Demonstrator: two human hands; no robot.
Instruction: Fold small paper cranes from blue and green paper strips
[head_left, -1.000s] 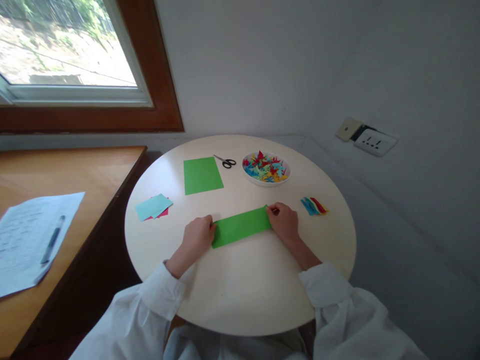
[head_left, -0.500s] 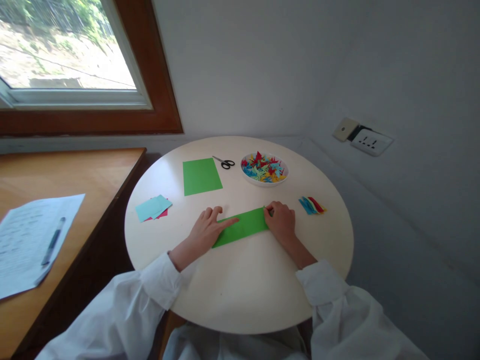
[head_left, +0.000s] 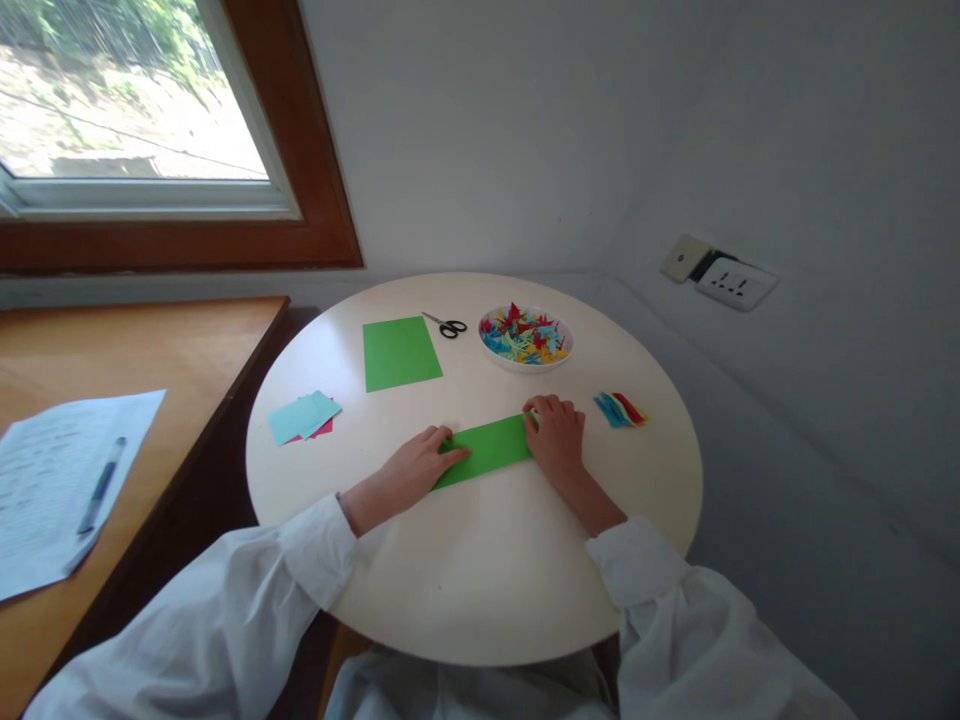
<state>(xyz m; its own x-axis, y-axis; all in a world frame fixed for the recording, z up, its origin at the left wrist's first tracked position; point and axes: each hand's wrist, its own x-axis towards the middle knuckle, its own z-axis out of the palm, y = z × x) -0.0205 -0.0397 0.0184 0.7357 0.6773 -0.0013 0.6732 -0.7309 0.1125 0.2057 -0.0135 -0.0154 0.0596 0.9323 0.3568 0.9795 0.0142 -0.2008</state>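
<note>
At table centre: green paper strip between two hands

Clock reference: middle of the white round table (head_left: 480, 570), 12 o'clock on the side away from the wearer.

Hands: apart, one at each end of the green strip (head_left: 491, 448), which lies at the middle of the dial, its long axis slanting from 8–9 o'clock to 2–3 o'clock. Left hand (head_left: 411, 468) covers the strip's left end; thumb laid along the paper, other fingers bent near the far edge. Right hand (head_left: 556, 437) sits at the right end, fingers curled over it. Cannot tell for either hand whether the paper is pinched or merely pressed. Both wrists come out of white sleeves (head_left: 645, 575).

Around the hands, on the same table:
- 9–10 o'clock: light-blue paper pieces (head_left: 296, 418), overlapping pink paper (head_left: 322, 428).
- 11 o'clock: larger green sheet (head_left: 403, 354), lying flat.
- Just short of 12: scissors (head_left: 448, 327), black handles, just beside the sheet.
- 1 o'clock: white bowl (head_left: 525, 369) filled with small folded paper shapes (head_left: 517, 335); red, blue, yellow and pale green noted.
- 2 o'clock: narrow coloured strips (head_left: 619, 409), fanned.

Farther out: wooden desk (head_left: 187, 340) at 9 o'clock, carrying written sheets (head_left: 45, 500) with a pen (head_left: 102, 485) on top. Window (head_left: 127, 110) at 10–11; wall socket (head_left: 735, 284) at 2.
</note>
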